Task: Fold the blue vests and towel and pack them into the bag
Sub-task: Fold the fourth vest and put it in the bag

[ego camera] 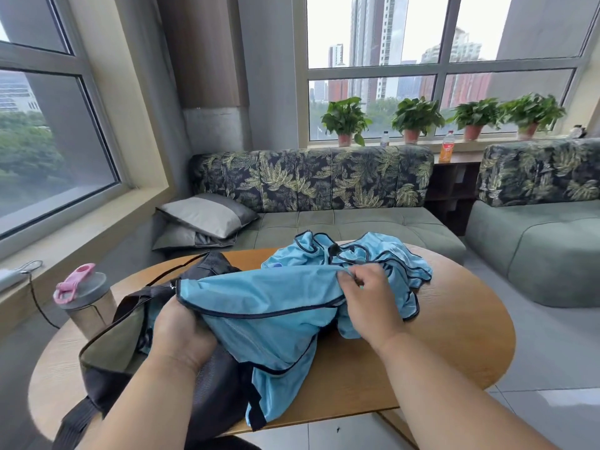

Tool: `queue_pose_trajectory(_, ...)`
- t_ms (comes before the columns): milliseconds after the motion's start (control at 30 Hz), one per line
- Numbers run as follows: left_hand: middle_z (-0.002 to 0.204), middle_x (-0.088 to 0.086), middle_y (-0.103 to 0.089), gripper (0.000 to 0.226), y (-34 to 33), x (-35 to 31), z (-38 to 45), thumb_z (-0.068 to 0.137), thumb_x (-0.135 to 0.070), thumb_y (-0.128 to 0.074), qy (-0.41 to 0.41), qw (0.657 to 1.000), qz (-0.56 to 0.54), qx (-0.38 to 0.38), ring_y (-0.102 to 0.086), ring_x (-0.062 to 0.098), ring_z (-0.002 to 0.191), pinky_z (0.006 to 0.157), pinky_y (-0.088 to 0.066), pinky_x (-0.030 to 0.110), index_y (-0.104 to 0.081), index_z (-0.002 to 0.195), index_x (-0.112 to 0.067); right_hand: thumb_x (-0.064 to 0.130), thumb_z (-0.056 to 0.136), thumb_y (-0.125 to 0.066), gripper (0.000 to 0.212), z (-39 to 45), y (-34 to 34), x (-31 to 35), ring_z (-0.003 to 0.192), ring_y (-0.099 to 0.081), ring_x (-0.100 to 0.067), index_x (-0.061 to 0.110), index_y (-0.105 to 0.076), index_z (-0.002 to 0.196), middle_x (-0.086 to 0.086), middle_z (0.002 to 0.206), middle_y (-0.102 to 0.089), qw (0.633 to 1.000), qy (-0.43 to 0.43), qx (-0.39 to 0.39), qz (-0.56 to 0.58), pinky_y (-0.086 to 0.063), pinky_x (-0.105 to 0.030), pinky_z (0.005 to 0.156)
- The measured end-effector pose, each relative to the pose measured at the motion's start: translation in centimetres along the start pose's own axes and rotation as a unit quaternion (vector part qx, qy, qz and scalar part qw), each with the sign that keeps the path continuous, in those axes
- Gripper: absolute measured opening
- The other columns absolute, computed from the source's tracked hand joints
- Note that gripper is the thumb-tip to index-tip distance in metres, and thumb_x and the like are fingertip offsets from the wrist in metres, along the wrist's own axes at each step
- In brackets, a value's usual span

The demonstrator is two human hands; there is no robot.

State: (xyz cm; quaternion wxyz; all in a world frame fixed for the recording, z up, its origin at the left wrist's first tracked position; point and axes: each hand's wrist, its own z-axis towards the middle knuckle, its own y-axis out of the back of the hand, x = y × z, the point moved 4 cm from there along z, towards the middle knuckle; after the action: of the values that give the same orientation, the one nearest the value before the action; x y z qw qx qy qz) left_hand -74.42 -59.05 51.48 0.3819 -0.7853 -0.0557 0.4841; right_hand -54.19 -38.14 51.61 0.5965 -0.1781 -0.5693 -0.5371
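On the round wooden table (454,336) lie one dark bag (130,336), a heap of blue vests (373,258) whose number cannot be told, and one bottle with pink lid (85,300) at the left. One vest (266,306) is stretched between the two hands, over the bag. The left hand (181,332) grips its left edge; the right hand (367,303) pinches its far right edge, near the heap
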Motion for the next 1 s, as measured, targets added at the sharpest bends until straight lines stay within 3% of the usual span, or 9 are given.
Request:
queue_pose_trajectory(167,0.126,0.019,-0.073,0.035,0.0,-0.9,1.1,0.103,-0.012,-0.050,-0.026,0.998,0.002,-0.059,-0.072,0.036,0.112,0.081,-0.059,0.047,-0.067,0.131,-0.001,0.055,0.105,-0.051,0.062,1.5,3.0,5.1,0.063,-0.043,-0.013,-0.004,-0.052,0.085,-0.004,0.074,-0.049,0.999,0.037,0.027,0.027,-0.036,-0.034,0.064)
queue_pose_trajectory(300,0.115,0.013,-0.075,0.019,-1.8,-2.3,0.6,0.102,-0.006,-0.055,-0.061,0.997,0.010,-0.044,-0.072,0.030,0.103,0.077,-0.058,0.042,-0.069,0.115,-0.006,0.063,0.103,-0.045,0.062,2.3,3.7,8.8,0.067,-0.050,-0.022,0.004,-0.053,0.088,-0.006,0.073,-0.049,0.996,0.041,0.076,0.034,-0.042,-0.040,0.072)
queue_pose_trajectory(433,0.123,0.012,-0.076,0.050,0.8,-3.0,8.1,0.077,-0.026,-0.074,-0.067,0.995,0.035,-0.070,-0.073,0.034,0.110,0.096,-0.058,0.053,-0.073,0.126,-0.015,0.052,0.107,-0.051,0.053,3.6,4.8,12.7,0.116,-0.066,-0.021,0.011,-0.063,0.137,0.004,0.117,-0.072,0.989,-0.019,0.108,0.102,-0.047,-0.044,0.110)
queue_pose_trajectory(533,0.127,0.013,-0.073,0.038,-1.2,-3.3,6.5,0.077,-0.040,-0.063,-0.084,0.974,0.208,-0.035,-0.071,0.034,0.113,0.101,-0.056,0.054,-0.078,0.112,-0.038,0.045,0.106,-0.057,0.035,4.9,5.2,14.7,0.096,-0.074,-0.020,0.017,-0.071,0.123,0.001,0.100,-0.079,0.968,-0.085,0.120,0.201,-0.059,-0.042,0.094)
queue_pose_trajectory(633,0.113,0.012,-0.068,0.033,-2.2,-3.8,4.6,0.085,-0.022,-0.063,-0.146,0.954,0.244,-0.096,-0.065,0.029,0.100,0.093,-0.054,0.045,-0.063,0.118,-0.023,0.035,0.107,-0.059,0.034,5.6,5.3,16.4,0.072,-0.074,-0.028,0.003,-0.071,0.107,-0.013,0.087,-0.077,0.945,-0.122,0.108,0.283,-0.063,-0.040,0.067)
queue_pose_trajectory(700,0.113,0.005,-0.063,0.030,-4.2,-3.2,0.0,0.085,-0.021,-0.063,-0.222,0.920,0.305,-0.107,-0.062,0.026,0.100,0.089,-0.052,0.042,-0.055,0.115,-0.022,0.034,0.107,-0.059,0.038,6.0,5.1,17.2,0.079,-0.072,-0.033,-0.002,-0.068,0.118,-0.020,0.096,-0.074,0.935,-0.122,0.102,0.316,-0.062,-0.047,0.073)
queue_pose_trajectory(767,0.104,0.002,-0.064,0.022,-5.4,-1.9,-3.4,0.087,-0.016,-0.065,-0.289,0.867,0.402,-0.052,-0.062,0.019,0.094,0.077,-0.049,0.029,-0.058,0.106,-0.025,0.033,0.107,-0.058,0.039,6.1,4.6,17.4,0.081,-0.072,-0.035,-0.003,-0.065,0.120,-0.021,0.098,-0.073,0.929,-0.124,0.098,0.335,-0.062,-0.050,0.075)
queue_pose_trajectory(867,0.087,-0.004,-0.066,0.012,-5.4,1.9,-5.2,0.091,-0.018,-0.068,-0.254,0.838,0.478,0.065,-0.062,0.013,0.077,0.068,-0.047,0.027,-0.063,0.089,-0.029,0.031,0.108,-0.057,0.033,5.7,3.7,17.0,0.067,-0.074,-0.031,0.000,-0.066,0.110,-0.017,0.083,-0.075,0.921,-0.136,0.101,0.350,-0.064,-0.043,0.059)
queue_pose_trajectory(1000,0.085,-0.014,-0.063,0.043,-4.7,6.8,-6.3,0.085,-0.070,-0.070,-0.116,0.796,0.561,0.193,-0.057,0.005,0.075,0.071,-0.046,0.027,-0.063,0.094,-0.028,0.031,0.108,-0.056,0.036,5.0,2.6,16.2,0.074,-0.075,-0.033,-0.003,-0.068,0.113,-0.019,0.091,-0.076,0.915,-0.145,0.111,0.358,-0.064,-0.044,0.065)
